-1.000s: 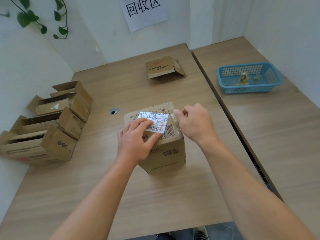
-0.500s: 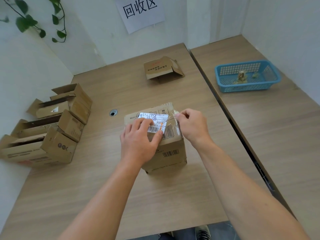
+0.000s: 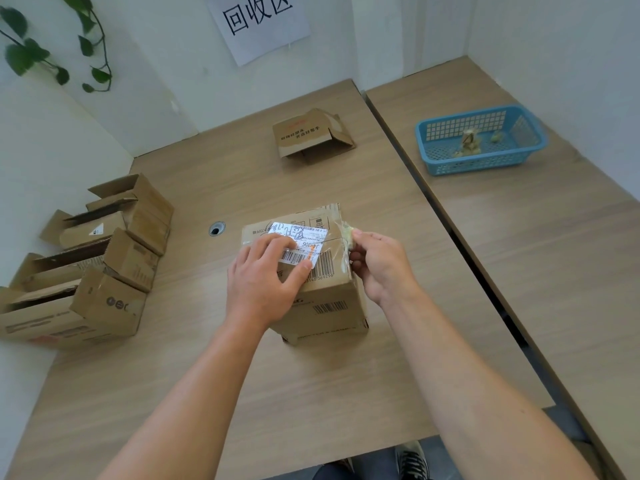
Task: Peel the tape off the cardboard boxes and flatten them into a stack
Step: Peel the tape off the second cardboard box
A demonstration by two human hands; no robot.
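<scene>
The box (image 3: 323, 308) stands upright at the middle of the desk (image 3: 311, 393), label facing up. The left hand (image 3: 263, 282) presses flat on its top, fingers spread. The right hand (image 3: 381, 261) pinches clear tape (image 3: 344, 237) that runs near-to-far along the box's right top edge

White walls (image 3: 156, 98); two wooden tables (image 3: 311, 393) abutting; floor (image 3: 445, 450) seemingly grey.

A middle box (image 3: 322, 299) stands at the centre of the surface (image 3: 242, 375). The left hand (image 3: 263, 278) lies flat on its top. The right hand (image 3: 377, 261) is at its right edge, pinching tape (image 3: 346, 233). Open boxes (image 3: 104, 271) lie far left by the wall (image 3: 52, 168). A folded box (image 3: 311, 135) lies behind, and a basket (image 3: 478, 164) sits right on the neighbouring surface (image 3: 554, 271).
</scene>
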